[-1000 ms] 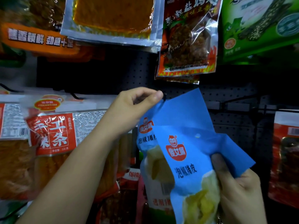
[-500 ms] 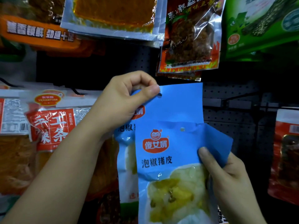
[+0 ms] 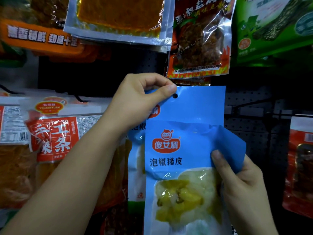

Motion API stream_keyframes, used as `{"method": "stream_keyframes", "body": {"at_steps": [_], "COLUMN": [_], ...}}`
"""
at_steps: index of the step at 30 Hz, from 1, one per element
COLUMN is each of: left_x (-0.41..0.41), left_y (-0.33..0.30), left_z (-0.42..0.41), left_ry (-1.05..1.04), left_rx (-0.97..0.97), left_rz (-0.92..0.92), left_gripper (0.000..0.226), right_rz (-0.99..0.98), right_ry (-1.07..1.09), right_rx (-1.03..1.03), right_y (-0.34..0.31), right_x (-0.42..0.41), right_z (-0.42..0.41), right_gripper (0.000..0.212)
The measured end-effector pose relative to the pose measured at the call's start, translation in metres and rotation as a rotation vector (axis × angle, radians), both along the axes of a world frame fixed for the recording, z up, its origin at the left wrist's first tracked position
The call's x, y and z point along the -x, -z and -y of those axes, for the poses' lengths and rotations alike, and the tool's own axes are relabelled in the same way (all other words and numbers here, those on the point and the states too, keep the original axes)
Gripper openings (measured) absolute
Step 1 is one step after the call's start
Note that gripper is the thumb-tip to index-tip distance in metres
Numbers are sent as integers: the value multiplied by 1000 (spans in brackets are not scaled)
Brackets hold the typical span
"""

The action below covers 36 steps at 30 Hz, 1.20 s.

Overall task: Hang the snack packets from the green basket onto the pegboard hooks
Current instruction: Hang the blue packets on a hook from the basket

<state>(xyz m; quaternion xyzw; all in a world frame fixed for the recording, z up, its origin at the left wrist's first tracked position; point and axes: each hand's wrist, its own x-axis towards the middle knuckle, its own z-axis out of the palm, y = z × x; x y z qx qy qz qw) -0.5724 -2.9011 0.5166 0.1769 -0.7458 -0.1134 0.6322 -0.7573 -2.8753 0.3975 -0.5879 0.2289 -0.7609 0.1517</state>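
Two blue snack packets with yellow pickled contents are up against the black pegboard (image 3: 250,133). My left hand (image 3: 140,99) pinches the top left corner of the rear blue packet (image 3: 199,106), right beside its hang hole, which shows dark. In front of it and lower, the front blue packet (image 3: 179,160) has its top bent over, and my right hand (image 3: 237,180) grips its right edge with the thumb on the front. The green basket is out of view.
Packets hang all around: red and white ones (image 3: 50,136) at left, an orange-filled clear pack (image 3: 118,16) and a dark red pack (image 3: 199,39) above, a green pack (image 3: 274,26) at top right, a red pack (image 3: 299,167) at right. A bare hook (image 3: 245,106) sticks out at right.
The rear packet's top has flattened and squared up against the board, with its hole now showing dark beside my left thumb. My right hand has turned the front packet upright.
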Motion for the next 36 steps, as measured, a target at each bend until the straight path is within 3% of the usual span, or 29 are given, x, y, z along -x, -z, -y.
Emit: {"method": "stream_keyframes", "body": {"at_steps": [11, 15, 17, 20, 25, 30, 36], "left_x": [6, 11, 9, 11, 25, 40, 50], "left_y": [7, 17, 25, 41, 51, 44, 43], "left_z": [30, 43, 50, 60, 81, 116, 159], "left_ry": [43, -19, -14, 121, 170, 4, -235], "left_rx": [-227, -166, -175, -380, -562, -508, -421], "left_rz": [-14, -104, -173, -336, -448, -503, -433], "left_gripper": [20, 6, 21, 44, 35, 22, 28], "right_rz": [45, 34, 10, -20, -49, -94, -187], "right_ry": [-21, 5, 23, 58, 75, 133, 262], "right_rx": [-133, -163, -161, -172, -227, -299, -314], "right_y": [9, 10, 9, 6, -1, -7, -11], "right_x": [2, 3, 4, 5, 10, 15, 21], "right_z": [17, 32, 40, 54, 75, 105, 145], "right_gripper": [21, 18, 24, 29, 26, 20, 13]}}
